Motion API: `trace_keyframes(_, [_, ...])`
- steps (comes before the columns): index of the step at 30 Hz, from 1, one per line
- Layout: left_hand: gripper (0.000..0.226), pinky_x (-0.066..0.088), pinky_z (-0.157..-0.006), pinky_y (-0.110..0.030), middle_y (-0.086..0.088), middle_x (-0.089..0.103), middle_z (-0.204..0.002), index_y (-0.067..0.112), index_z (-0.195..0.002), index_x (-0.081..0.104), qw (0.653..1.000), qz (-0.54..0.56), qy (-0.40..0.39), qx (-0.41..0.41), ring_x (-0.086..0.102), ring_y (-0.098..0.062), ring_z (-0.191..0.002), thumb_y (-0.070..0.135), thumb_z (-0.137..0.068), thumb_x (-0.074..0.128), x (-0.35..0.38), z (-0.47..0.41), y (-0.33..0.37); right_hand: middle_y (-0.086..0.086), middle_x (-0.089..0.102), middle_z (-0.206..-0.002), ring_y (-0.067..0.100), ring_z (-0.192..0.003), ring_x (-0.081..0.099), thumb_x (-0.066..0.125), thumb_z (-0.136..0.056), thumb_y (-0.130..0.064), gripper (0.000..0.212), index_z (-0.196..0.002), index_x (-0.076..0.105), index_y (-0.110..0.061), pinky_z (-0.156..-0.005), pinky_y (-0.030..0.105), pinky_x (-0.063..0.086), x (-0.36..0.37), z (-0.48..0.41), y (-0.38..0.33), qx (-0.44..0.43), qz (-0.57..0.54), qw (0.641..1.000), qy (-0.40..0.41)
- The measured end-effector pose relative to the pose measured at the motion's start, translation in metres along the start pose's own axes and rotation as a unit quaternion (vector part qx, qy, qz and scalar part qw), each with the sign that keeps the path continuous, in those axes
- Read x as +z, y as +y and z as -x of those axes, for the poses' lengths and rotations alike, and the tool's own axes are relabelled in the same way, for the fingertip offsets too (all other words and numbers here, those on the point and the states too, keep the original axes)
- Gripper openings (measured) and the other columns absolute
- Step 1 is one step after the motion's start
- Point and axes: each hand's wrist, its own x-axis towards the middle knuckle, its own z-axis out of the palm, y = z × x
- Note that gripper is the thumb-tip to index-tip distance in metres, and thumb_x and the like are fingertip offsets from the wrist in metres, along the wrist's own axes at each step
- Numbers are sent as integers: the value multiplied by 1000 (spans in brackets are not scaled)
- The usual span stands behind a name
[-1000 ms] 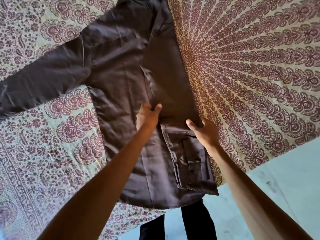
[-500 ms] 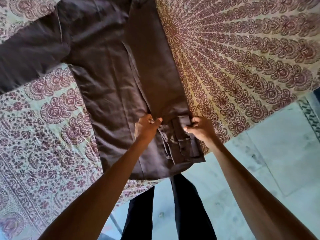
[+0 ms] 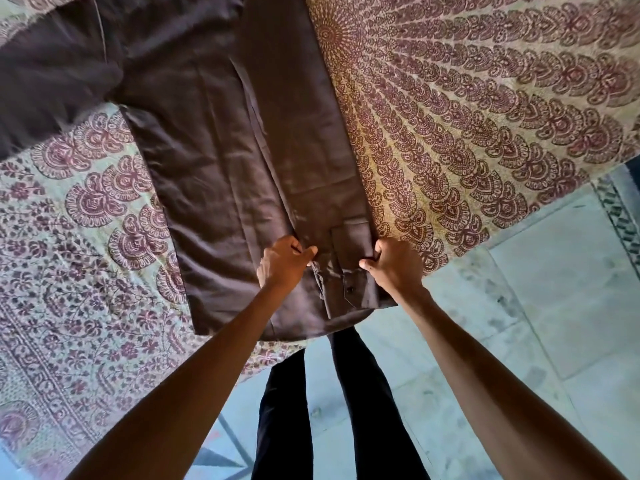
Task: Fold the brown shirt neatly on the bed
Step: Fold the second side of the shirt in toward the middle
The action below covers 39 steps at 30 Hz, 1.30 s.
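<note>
The brown shirt lies flat on the bed, its hem toward me and hanging slightly over the bed's corner. Its right side is folded inward as a long strip, with the sleeve cuff lying near the hem. One sleeve stretches out to the upper left. My left hand pinches the fabric at the left edge of the folded strip. My right hand grips the strip's right edge beside the cuff. Both hands are about a cuff's width apart.
The bed carries a cream sheet printed with maroon mandala patterns. Its corner edge runs just behind my hands. Below lies a pale tiled floor, with my dark trouser legs standing at the bed corner.
Both hands slid down the folded strip toward the hem and closed on the fabric near the cuff. The view shifted so the bed corner and floor show more.
</note>
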Motion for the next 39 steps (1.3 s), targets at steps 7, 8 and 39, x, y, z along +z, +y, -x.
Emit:
trace_keyframes(7, [49, 43, -66, -33, 12, 62, -73, 24, -104, 39, 995, 6, 69, 65, 63, -22, -76, 47, -77, 72, 1, 18, 8, 11, 70, -97, 32, -94, 68, 74, -82, -39, 34, -98, 61, -12, -76, 36, 49, -5, 2, -4, 11, -11, 999, 31])
trace_keyframes(8, [50, 41, -65, -32, 12, 60, -73, 24, -104, 36, 994, 8, 74, 81, 61, -20, -73, 45, -77, 73, 1, 17, 9, 11, 70, -95, 32, -93, 68, 74, -82, -37, 33, -97, 61, -12, -76, 36, 49, -6, 1, -4, 13, -11, 999, 35])
trace_keyframes(39, [59, 44, -96, -40, -6, 49, -127, 27, -127, 54, 849, -350, 50, 393, 51, -27, -115, 45, -74, 74, -34, -35, 23, 1, 67, -97, 24, -87, 68, 72, -83, -19, 22, -101, 58, -21, -69, 29, 48, -20, -25, -30, -90, 9, 996, 15])
